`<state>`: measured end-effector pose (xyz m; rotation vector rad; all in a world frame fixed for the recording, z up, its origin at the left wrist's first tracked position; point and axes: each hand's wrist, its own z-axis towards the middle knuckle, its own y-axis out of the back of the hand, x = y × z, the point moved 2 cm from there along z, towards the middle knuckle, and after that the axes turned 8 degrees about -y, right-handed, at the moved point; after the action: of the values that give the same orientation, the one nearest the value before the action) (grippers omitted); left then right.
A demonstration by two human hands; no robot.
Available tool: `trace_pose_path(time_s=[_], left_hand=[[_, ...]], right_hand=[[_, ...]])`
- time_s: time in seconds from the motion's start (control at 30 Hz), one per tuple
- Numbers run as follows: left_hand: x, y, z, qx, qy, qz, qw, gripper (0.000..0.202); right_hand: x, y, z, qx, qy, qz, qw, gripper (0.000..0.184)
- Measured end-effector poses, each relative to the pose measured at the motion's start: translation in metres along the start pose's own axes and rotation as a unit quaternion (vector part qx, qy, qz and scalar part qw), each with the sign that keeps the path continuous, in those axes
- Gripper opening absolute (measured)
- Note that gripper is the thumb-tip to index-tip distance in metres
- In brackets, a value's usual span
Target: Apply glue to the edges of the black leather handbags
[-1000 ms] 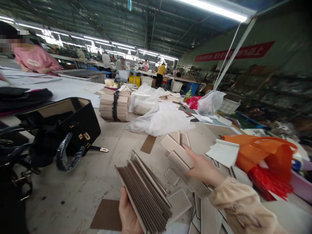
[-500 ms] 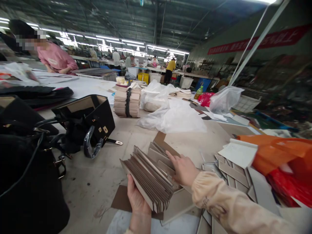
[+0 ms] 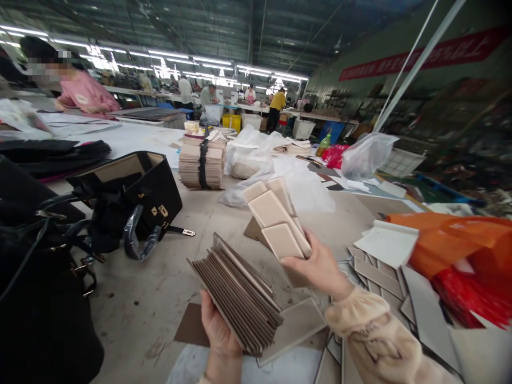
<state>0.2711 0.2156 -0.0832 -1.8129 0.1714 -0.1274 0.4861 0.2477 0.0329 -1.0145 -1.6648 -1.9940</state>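
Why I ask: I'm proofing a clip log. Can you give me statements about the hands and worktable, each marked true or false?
1. The left hand holds a stack of brown panels. True.
2. The right hand holds several pale panels. True.
3. Both hands grip the same pieces. False: each holds its own.
4. A dark band goes around the beige bundle. True.
5. That bundle stands on the floor. False: it stands on the table.

left hand [image 3: 220,328] — partly hidden by brown panels [image 3: 239,301] — and leftmost black bag [image 3: 44,320], cut off at left
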Motion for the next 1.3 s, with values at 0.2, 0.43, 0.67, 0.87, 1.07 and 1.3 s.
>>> trace_pose_path(time_s=[0.2, 0.43, 0.67, 0.87, 1.07, 1.3], left_hand=[[0.001, 0.013, -0.001, -0.046, -0.024, 0.052, 0.997, 0.033], [0.006, 0.006, -0.001, -0.008, -0.086, 0.109, 0.99, 0.023], [0.009, -0.012, -0.004, 0.026, -0.09, 0.117, 0.989, 0.025], [0.019, -0.012, -0.006, -0.038, -0.072, 0.128, 0.988, 0.032], [0.025, -0.013, -0.006, -0.052, -0.035, 0.178, 0.982, 0.034], [0.023, -0.012, -0.008, -0.018, -0.013, 0.163, 0.986, 0.058]], right_hand=[[-0.019, -0.012, -0.016, -0.021, -0.031, 0.272, 0.962, 0.047], [-0.042, -0.048, -0.018, 0.009, -0.02, 0.239, 0.971, 0.071], [-0.025, -0.048, -0.002, -0.001, -0.002, 0.137, 0.991, 0.077], [0.012, -0.033, -0.012, 0.125, 0.025, 0.058, 0.99, 0.079], [0.02, -0.048, -0.029, 0.228, -0.018, 0.026, 0.973, 0.074], [0.052, -0.044, -0.043, 0.204, 0.051, -0.096, 0.973, 0.107]])
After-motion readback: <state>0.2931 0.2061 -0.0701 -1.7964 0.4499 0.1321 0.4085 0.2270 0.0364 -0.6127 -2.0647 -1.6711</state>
